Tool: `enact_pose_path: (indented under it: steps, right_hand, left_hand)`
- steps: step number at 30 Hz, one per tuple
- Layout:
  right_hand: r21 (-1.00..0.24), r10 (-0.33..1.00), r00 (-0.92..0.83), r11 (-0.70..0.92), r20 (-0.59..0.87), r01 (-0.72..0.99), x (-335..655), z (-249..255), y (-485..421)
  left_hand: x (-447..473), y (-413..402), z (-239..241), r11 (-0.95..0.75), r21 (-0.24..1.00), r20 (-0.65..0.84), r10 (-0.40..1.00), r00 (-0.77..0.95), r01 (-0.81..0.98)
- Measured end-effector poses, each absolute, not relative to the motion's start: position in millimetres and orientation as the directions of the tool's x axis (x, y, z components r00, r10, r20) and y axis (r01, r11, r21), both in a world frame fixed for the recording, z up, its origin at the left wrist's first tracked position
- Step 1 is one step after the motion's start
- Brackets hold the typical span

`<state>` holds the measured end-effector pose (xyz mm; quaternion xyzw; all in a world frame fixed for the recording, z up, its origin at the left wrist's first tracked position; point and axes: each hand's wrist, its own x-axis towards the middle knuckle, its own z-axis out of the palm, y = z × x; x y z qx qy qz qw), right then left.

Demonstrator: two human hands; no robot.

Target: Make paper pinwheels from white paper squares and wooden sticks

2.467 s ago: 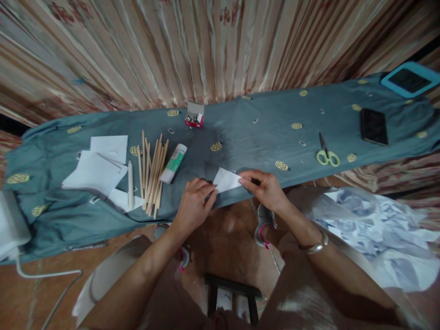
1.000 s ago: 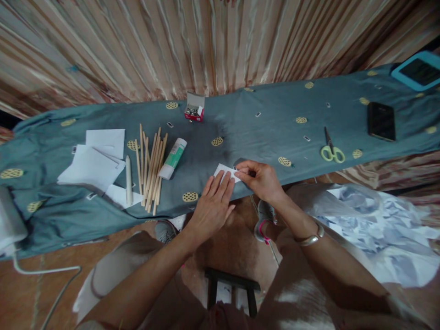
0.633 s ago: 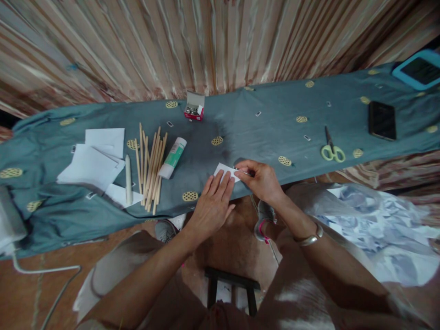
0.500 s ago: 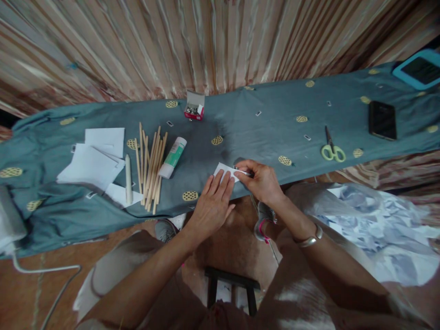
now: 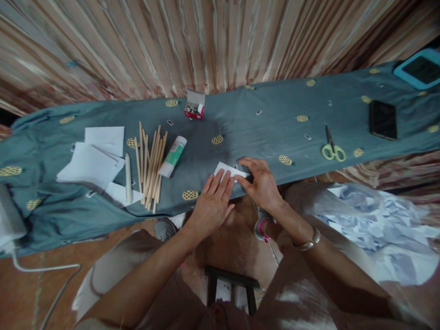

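Note:
My left hand (image 5: 213, 201) lies flat with its fingers stretched over a small folded-looking piece of white paper (image 5: 223, 167) at the table's near edge. At the paper's right end is my right hand (image 5: 261, 183), its thumb against the lower edge and its fingers arched away from the thumb. A corner of paper shows in the gap between them. Left of the hands lie a glue stick (image 5: 173, 156), several thin wooden sticks (image 5: 154, 167) and a pale, candle-like rod (image 5: 128, 178). Whether anything small sits beneath the right fingers is hidden.
White paper sheets (image 5: 91, 165) lie at the left. An open red box (image 5: 194, 110) of small metal pieces stands at the back. Green-handled scissors (image 5: 332, 151), a black phone (image 5: 382, 120) and a blue-framed device (image 5: 421, 68) are at the right. White scraps (image 5: 378, 229) lie by my right leg.
My right thumb and fingers have spread apart. The small metallic thing seen at its fingertips before no longer shows. My left hand stays on the paper.

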<state>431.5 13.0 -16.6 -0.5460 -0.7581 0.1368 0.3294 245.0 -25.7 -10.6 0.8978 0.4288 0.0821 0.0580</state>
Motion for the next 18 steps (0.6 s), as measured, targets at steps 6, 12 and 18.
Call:
enact_pose_path:
  steps: [6, 12, 18]
  right_hand:
    - [-0.536, 0.899, -0.182, 0.388, 0.398, 0.750, 435.5, -22.3, 11.6]
    - [-0.527, 0.910, -0.140, 0.346, 0.391, 0.776, 449.4, -26.4, 10.0]
    - [-0.551, 0.919, -0.133, 0.334, 0.372, 0.765, 457.9, -27.6, 8.8]
  left_hand:
    - [237.6, -28.7, -10.2, -0.631, 0.145, 0.107, 0.776, 0.622, 0.762]
    - [217.1, -36.2, -13.5, -0.637, 0.108, 0.129, 0.770, 0.625, 0.763]
    - [194.8, -43.9, -13.0, -0.633, 0.078, 0.151, 0.771, 0.619, 0.770]
